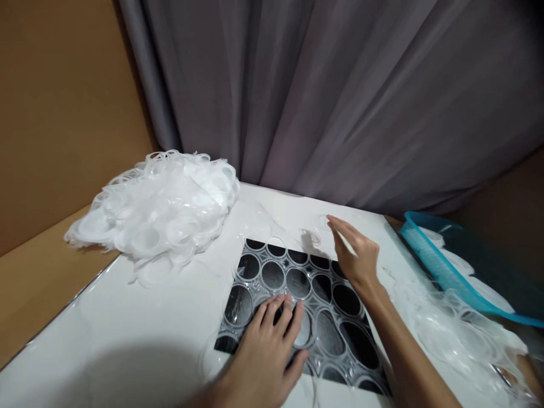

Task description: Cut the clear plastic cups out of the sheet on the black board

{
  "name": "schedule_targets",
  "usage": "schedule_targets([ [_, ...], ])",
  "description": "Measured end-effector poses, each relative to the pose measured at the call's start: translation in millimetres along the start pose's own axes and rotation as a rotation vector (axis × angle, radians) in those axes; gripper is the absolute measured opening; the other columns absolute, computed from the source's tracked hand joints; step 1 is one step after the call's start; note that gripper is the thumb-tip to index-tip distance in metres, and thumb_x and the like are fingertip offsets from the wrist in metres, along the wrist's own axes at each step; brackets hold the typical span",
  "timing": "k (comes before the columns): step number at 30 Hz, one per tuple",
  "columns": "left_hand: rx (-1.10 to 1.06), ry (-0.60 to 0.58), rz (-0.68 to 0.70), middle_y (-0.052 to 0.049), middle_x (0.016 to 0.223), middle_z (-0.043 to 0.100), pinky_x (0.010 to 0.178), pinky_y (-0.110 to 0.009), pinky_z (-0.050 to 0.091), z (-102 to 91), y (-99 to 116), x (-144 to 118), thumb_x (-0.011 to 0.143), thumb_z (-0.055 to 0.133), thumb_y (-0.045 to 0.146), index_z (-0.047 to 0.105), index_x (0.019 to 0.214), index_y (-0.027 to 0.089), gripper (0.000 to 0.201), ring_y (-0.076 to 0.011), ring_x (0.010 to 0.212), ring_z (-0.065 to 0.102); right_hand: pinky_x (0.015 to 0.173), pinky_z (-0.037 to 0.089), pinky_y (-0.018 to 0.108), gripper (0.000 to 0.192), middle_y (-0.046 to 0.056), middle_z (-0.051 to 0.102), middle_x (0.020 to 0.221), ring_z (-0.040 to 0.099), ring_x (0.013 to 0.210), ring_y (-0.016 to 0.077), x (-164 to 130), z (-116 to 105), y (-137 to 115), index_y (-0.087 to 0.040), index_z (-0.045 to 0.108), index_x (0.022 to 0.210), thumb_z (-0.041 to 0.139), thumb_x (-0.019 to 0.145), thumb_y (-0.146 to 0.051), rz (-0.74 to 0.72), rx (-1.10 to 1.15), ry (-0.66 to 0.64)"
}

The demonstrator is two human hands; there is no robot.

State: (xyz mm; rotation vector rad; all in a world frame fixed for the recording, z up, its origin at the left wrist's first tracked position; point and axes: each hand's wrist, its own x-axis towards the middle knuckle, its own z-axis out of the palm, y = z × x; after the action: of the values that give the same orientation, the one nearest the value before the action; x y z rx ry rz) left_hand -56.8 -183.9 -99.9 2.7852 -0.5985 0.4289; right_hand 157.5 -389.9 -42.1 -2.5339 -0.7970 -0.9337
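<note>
My left hand point(272, 340) lies flat, fingers spread, pinning the clear plastic sheet point(297, 294) of round cups to the tabletop point(127, 334); my right hand point(355, 255) is open at its far edge. The sheet's thin webbing could tear if I pull unevenly.

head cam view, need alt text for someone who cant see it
Two bare hands work on a clear plastic sheet of round cells lying over a black panel on a white table: the left hand presses flat on it, the right hand reaches to its far edge. A heap of clear plastic rings sits far left, a blue basket right.
</note>
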Motion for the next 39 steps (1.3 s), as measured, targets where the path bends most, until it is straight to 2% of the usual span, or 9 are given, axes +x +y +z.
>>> schedule_targets([
  [2, 0.007, 0.018, 0.003, -0.007, 0.157, 0.050, 0.120, -0.040, 0.036, -0.5, -1, -2, 0.111, 0.035, 0.049, 0.032, 0.165, 0.018, 0.062, -0.0246, 0.142, 0.046, 0.084, 0.059, 0.037, 0.027, 0.003, 0.075, 0.126, 0.075, 0.106, 0.0247, 4, -6, -5, -0.023, 0.074, 0.126, 0.059, 0.104, -0.026, 0.061, 0.087, 0.064],
  [4, 0.024, 0.044, 0.006, -0.006, 0.160, 0.046, 0.121, -0.037, 0.034, -1.6, -2, -3, 0.111, 0.036, 0.050, 0.031, 0.165, 0.018, 0.063, -0.0224, 0.146, 0.043, 0.084, 0.059, 0.035, 0.024, 0.003, 0.076, 0.122, 0.076, 0.102, 0.0227, 0, -12, -18, -0.022, 0.076, 0.122, 0.062, 0.103, -0.029, 0.110, 0.203, 0.035],
  [9, 0.107, 0.140, -0.017, -0.009, 0.164, 0.040, 0.123, -0.030, 0.028, -5.4, 0, -4, 0.110, 0.038, 0.051, 0.038, 0.160, 0.008, 0.066, -0.0201, 0.151, 0.036, 0.101, 0.057, 0.034, 0.026, 0.001, 0.075, 0.126, 0.072, 0.113, 0.0179, -40, -18, -71, -0.026, 0.074, 0.126, 0.062, 0.103, -0.021, 0.070, 0.462, -0.220],
  [13, 0.183, 0.255, -0.146, -0.017, 0.158, 0.047, 0.121, -0.040, 0.031, -4.6, 2, -5, 0.109, 0.034, 0.058, 0.053, 0.149, 0.004, 0.070, -0.0289, 0.145, 0.046, 0.106, 0.055, 0.036, 0.028, 0.001, 0.075, 0.125, 0.072, 0.114, 0.0171, -60, -14, -103, -0.030, 0.074, 0.127, 0.061, 0.104, -0.022, 0.124, 0.673, -0.377],
  [18, 0.254, 0.242, -0.268, -0.025, 0.148, 0.055, 0.108, -0.046, 0.045, -0.3, 0, -9, 0.109, 0.025, 0.057, 0.062, 0.140, 0.003, 0.072, -0.0347, 0.136, 0.055, 0.102, 0.057, 0.038, 0.019, 0.002, 0.077, 0.117, 0.073, 0.111, 0.0207, -60, -12, -112, -0.032, 0.081, 0.115, 0.069, 0.100, -0.033, 0.391, 0.881, -0.484],
  [25, 0.206, 0.150, -0.246, -0.029, 0.154, 0.046, 0.110, -0.049, 0.048, -1.7, 1, -10, 0.109, 0.027, 0.058, 0.060, 0.143, 0.006, 0.071, -0.0384, 0.145, 0.047, 0.095, 0.060, 0.043, 0.022, 0.006, 0.078, 0.109, 0.074, 0.097, 0.0236, -64, -11, -108, -0.029, 0.082, 0.112, 0.071, 0.097, -0.040, 0.475, 0.942, -0.567],
  [31, 0.193, 0.149, -0.222, -0.030, 0.153, 0.046, 0.113, -0.049, 0.046, -3.6, 1, -11, 0.108, 0.033, 0.059, 0.062, 0.143, 0.006, 0.069, -0.0393, 0.145, 0.047, 0.099, 0.060, 0.045, 0.020, 0.004, 0.078, 0.110, 0.074, 0.104, 0.0237, -63, -12, -108, -0.030, 0.081, 0.114, 0.068, 0.100, -0.036, 0.365, 0.904, -0.561],
  [34, 0.197, 0.155, -0.230, -0.028, 0.150, 0.050, 0.110, -0.049, 0.049, -4.9, 2, -11, 0.107, 0.035, 0.056, 0.065, 0.139, 0.007, 0.066, -0.0393, 0.142, 0.050, 0.103, 0.058, 0.042, 0.024, 0.002, 0.076, 0.121, 0.073, 0.111, 0.0200, -68, -14, -108, -0.030, 0.077, 0.122, 0.062, 0.103, -0.025, 0.136, 0.853, -0.525],
  [39, 0.208, 0.145, -0.234, -0.029, 0.149, 0.051, 0.108, -0.049, 0.050, -3.7, 5, -10, 0.106, 0.038, 0.051, 0.068, 0.133, 0.005, 0.061, -0.0394, 0.140, 0.052, 0.100, 0.060, 0.043, 0.042, 0.007, 0.064, 0.144, 0.067, 0.126, 0.0212, -79, -15, -109, -0.022, 0.059, 0.146, 0.049, 0.106, -0.014, -0.218, 0.561, -0.510],
])
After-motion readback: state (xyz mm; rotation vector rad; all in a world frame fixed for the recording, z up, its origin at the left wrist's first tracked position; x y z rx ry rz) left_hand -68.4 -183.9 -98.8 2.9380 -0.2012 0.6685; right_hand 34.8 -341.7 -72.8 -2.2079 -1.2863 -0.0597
